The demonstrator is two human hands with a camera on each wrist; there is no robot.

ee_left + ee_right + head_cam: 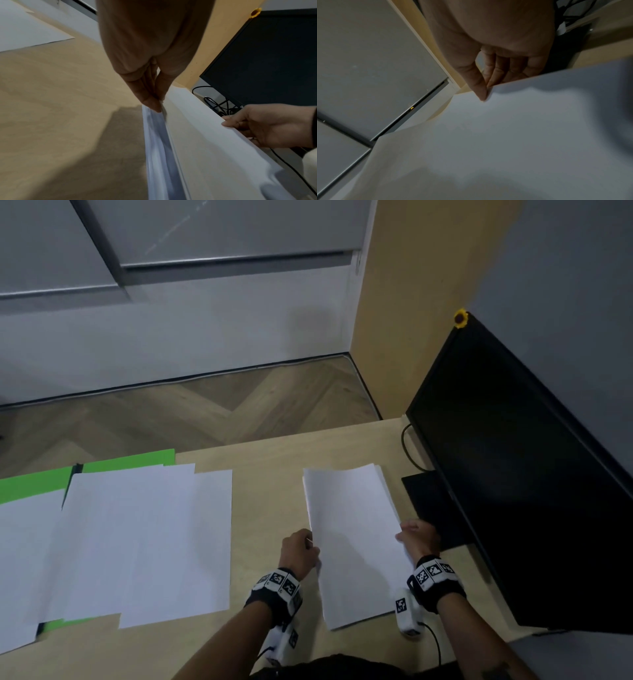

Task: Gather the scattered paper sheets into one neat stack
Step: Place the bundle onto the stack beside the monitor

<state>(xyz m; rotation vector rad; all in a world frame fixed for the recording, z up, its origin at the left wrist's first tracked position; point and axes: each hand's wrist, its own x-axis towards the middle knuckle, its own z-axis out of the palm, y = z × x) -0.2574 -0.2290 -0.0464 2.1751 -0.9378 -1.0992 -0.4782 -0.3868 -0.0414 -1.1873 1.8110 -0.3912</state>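
A stack of white paper sheets (pixel 356 542) is held above the wooden desk (pixel 267 474), between both hands. My left hand (pixel 301 549) pinches the stack's left long edge (pixel 163 108) between thumb and fingers. My right hand (pixel 416 537) pinches the right long edge, thumb on top (pixel 482 93) and fingers underneath (pixel 240 123). The sheets (pixel 505 135) sag a little between the hands. Several more white sheets (pixel 137 542) lie overlapping and spread out on the left part of the desk.
Green sheets (pixel 130 462) peek out under the spread papers at the far left. A black monitor (pixel 513 474) stands close on the right, with cables (pixel 217 104) behind the stack. Beyond the desk's far edge is the wooden floor (pixel 205 409).
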